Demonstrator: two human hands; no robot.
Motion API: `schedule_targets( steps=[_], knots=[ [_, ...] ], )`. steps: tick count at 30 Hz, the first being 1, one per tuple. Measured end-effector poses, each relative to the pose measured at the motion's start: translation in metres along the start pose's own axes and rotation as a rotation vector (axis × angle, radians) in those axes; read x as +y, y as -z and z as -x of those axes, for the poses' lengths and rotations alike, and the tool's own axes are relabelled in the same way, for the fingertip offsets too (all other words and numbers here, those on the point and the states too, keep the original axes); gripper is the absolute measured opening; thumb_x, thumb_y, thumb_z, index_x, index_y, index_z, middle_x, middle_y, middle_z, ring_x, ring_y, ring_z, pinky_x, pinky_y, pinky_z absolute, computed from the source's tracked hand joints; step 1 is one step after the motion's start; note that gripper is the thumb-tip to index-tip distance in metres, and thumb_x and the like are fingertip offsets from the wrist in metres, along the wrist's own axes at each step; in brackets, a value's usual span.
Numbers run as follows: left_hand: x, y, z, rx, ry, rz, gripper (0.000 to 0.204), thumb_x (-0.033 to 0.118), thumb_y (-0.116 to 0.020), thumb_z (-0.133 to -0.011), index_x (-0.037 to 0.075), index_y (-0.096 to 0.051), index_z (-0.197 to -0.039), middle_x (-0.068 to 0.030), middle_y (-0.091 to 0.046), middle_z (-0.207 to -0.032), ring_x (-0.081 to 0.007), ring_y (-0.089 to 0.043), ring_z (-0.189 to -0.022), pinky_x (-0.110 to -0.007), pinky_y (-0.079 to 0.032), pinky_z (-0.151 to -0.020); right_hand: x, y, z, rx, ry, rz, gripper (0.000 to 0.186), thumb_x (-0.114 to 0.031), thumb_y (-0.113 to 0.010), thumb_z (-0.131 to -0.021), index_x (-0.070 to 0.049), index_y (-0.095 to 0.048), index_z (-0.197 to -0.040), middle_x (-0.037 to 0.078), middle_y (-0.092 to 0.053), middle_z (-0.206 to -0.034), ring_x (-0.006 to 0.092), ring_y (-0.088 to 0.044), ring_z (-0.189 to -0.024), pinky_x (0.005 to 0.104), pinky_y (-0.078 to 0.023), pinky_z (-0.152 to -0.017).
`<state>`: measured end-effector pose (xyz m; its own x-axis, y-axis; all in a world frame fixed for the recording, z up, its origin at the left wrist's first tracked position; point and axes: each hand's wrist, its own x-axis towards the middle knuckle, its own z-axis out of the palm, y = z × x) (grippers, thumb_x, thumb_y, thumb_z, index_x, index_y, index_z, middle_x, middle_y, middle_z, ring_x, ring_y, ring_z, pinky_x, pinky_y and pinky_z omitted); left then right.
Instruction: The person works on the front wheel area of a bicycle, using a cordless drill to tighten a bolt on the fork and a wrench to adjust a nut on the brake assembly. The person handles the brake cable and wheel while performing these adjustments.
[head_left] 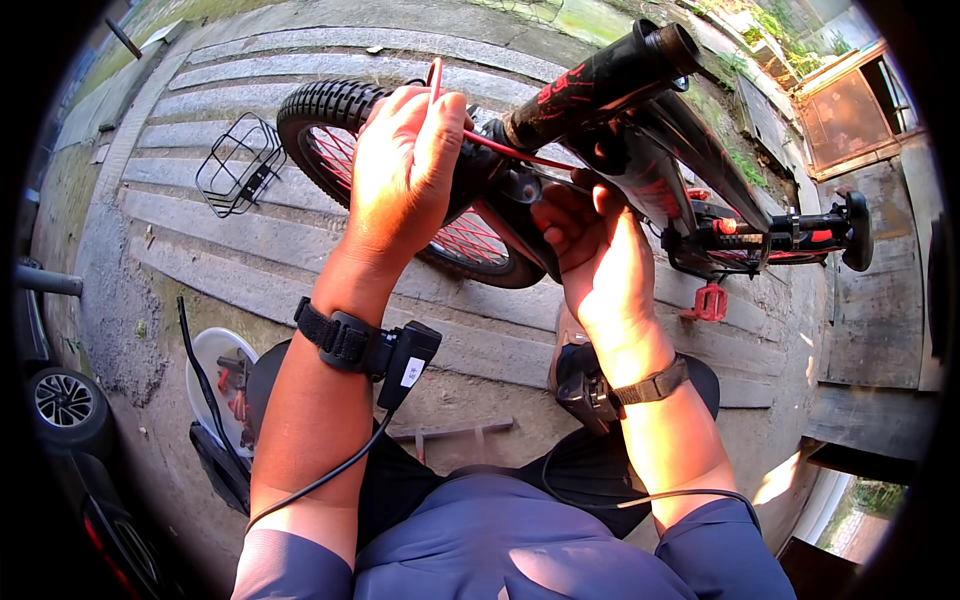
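My left fingers (445, 122) are holding the red cable (512, 151), which is running rightward from them toward my right fingers (572, 222). These are curling beside the bike (590, 85); their grip I cannot tell.

Long pale strips of concrete (220, 222) run across the ground, with dirt between them. At upper left, an open black wire basket (258, 183) lies tilted on the strips. At lower left stands a white bucket (205, 352) holding dark and red items, too jumbled to identify; beyond it, at the far left edge, is a car wheel (68, 400) with a silver spoked rim. On the right are a rust-brown panel (845, 120) and weathered boards (872, 330), with green plants (772, 30) at the top.
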<state>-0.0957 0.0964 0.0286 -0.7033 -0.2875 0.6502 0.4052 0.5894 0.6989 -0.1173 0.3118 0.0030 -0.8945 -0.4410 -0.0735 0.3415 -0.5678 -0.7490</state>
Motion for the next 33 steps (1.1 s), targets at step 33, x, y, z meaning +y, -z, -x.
schedule_targets(
  steps=[33],
  knots=[
    [0.0,0.001,0.0,-0.002,0.01,-0.005,0.037,0.03,-0.048,-0.102,0.001,-0.06,-0.083,-0.0133,-0.055,-0.077,-0.033,-0.053,-0.08,-0.041,-0.043,-0.077,-0.008,0.0,0.004,0.06,-0.089,-0.071,0.034,-0.028,-0.045,-0.105,-0.003,-0.056,-0.126,0.018,-0.069,-0.113,0.0292,-0.07,-0.098,0.0318,-0.055,-0.072]
  ],
)
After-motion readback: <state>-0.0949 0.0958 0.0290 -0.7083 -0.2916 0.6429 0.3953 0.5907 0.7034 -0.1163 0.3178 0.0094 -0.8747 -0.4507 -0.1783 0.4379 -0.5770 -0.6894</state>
